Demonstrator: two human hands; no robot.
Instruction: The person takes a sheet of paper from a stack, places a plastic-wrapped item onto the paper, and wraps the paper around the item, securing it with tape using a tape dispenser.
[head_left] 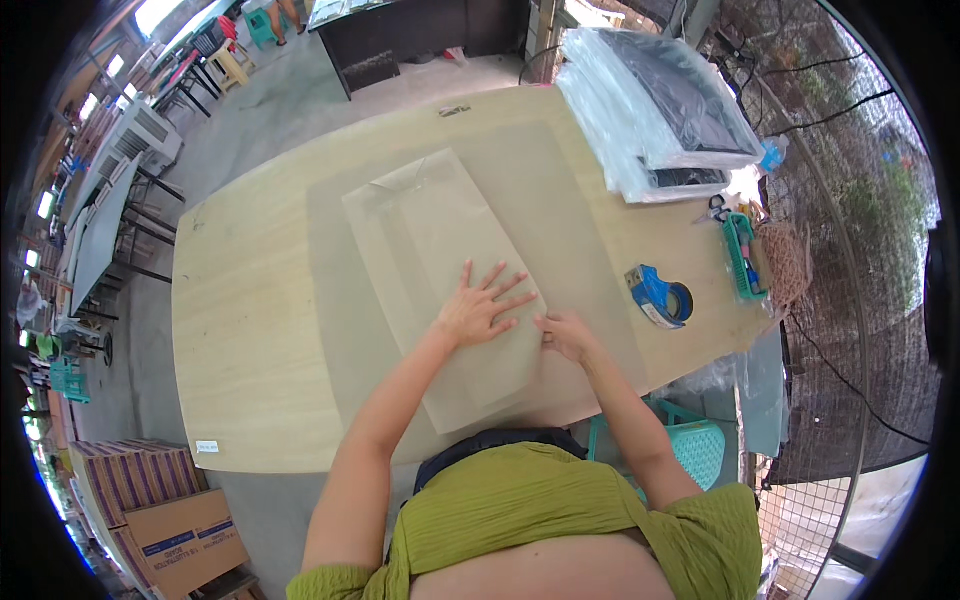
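A long piece of folded brown paper (400, 235) lies slanted on the table, on top of a larger flat brown sheet (335, 310). Its far end shows creases and a shiny patch. My left hand (478, 312) rests on the folded paper with fingers spread and palm down. At the paper's right edge, my right hand (568, 336) has its fingers curled, thumb and fingertips pinching that edge. The near part of the paper bulges slightly below my hands. To the right of my right hand sits a blue tape dispenser (660, 297).
Plastic-wrapped dark flat items (660, 110) are stacked at the table's far right. Scissors (716, 208), a green basket (742, 255) with pens and a bundle of twine (786, 262) line the right edge. Cardboard boxes (180, 540) stand lower left; a green stool (695, 450) is lower right.
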